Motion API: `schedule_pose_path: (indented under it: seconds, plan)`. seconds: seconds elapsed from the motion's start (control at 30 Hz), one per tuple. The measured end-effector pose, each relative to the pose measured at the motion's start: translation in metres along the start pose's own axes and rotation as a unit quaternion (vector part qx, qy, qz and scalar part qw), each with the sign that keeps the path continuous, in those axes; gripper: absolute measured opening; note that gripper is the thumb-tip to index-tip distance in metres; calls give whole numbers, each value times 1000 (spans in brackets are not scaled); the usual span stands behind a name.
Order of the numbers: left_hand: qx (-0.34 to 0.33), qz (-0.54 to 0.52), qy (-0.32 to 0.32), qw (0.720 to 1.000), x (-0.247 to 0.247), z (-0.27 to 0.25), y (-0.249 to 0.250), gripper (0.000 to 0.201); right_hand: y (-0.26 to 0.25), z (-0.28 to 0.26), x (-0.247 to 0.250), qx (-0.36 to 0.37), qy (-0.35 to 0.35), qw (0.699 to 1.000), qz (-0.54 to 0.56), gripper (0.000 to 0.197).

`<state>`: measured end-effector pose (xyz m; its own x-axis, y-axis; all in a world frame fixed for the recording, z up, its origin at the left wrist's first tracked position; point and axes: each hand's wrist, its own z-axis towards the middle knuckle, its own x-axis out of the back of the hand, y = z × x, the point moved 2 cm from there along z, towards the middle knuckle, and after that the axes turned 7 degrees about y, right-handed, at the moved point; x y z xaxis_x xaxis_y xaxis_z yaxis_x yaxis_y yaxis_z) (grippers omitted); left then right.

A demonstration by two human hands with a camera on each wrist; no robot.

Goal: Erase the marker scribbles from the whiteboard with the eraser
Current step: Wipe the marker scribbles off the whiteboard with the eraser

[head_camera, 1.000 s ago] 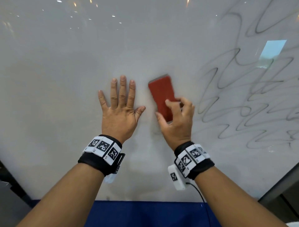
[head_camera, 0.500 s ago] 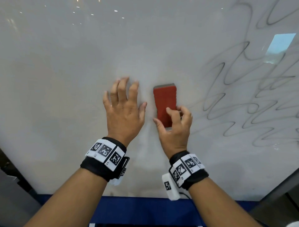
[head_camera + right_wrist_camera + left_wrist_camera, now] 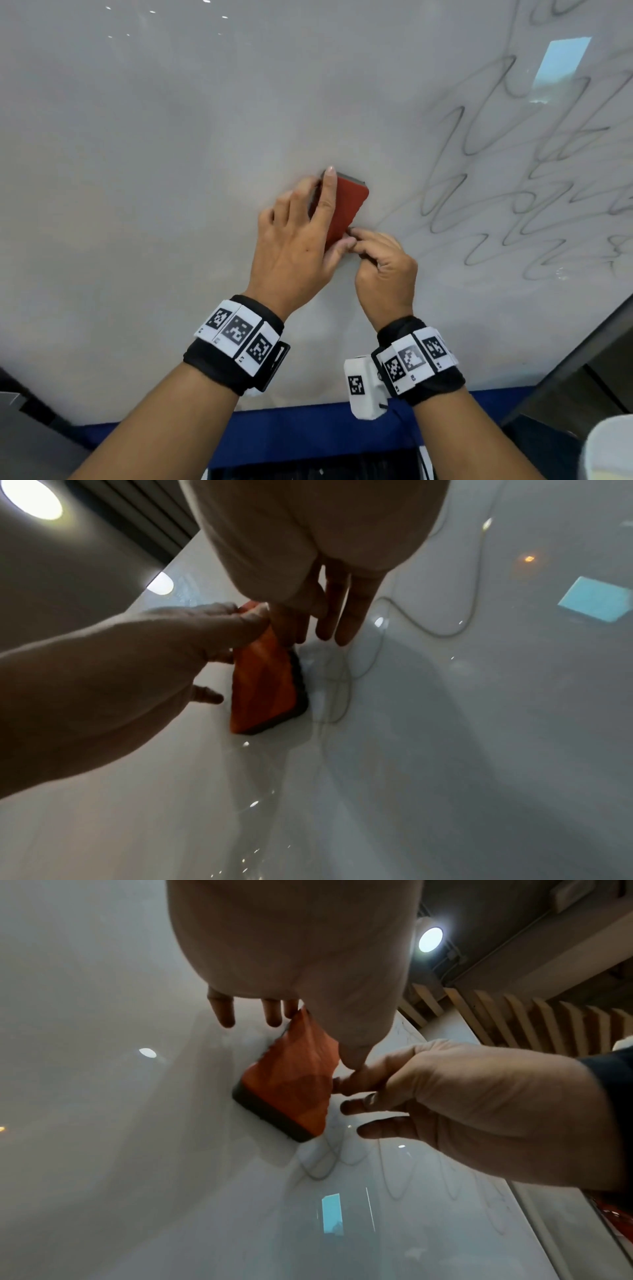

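Note:
The red eraser with a dark felt base lies on the whiteboard, tilted slightly right. My left hand grips it: the index finger runs along its left side and the thumb sits at its near end. In the left wrist view the thumb and fingers span the eraser. My right hand is curled, its fingertips on the eraser's near right corner. Grey marker scribbles cover the board to the right of the eraser. From the right wrist, the eraser sits just left of a scribble loop.
A blue ledge runs under the board's lower edge. A dark frame bounds the board at lower right. A bright window reflection lies over the scribbles at upper right. The board's left part shows only faint smears.
My left hand left its flat spot on the board and moved right onto the eraser. My right hand slid from gripping the eraser's lower half down to its near right corner.

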<state>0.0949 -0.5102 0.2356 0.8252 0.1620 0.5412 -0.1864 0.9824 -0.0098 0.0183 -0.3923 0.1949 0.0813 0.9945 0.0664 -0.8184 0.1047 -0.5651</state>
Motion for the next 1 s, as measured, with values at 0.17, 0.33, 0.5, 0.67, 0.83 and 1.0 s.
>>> schedule_pose_path:
  seconds: [0.17, 0.33, 0.5, 0.67, 0.83, 1.0]
  plan:
    - [-7, 42, 19, 999, -13, -7, -1, 106, 12, -16, 29, -49, 73, 991, -100, 38]
    - [-9, 47, 70, 996, -19, -16, 7, 81, 31, -19, 35, -79, -55, 972, -214, 95]
    - [8, 62, 126, 990, -27, -26, 13, 70, 44, -23, 29, -75, -96, 955, -271, 118]
    - [-117, 82, 95, 985, -25, -32, 6, 65, 48, -26, 19, -69, -69, 957, -274, 119]
    - [-28, 102, 136, 985, -19, -31, -3, 66, 51, -28, 20, -62, -61, 959, -271, 117]
    - [-129, 96, 73, 984, -32, -54, 2, 66, 50, -28, 21, -61, -52, 962, -262, 116]
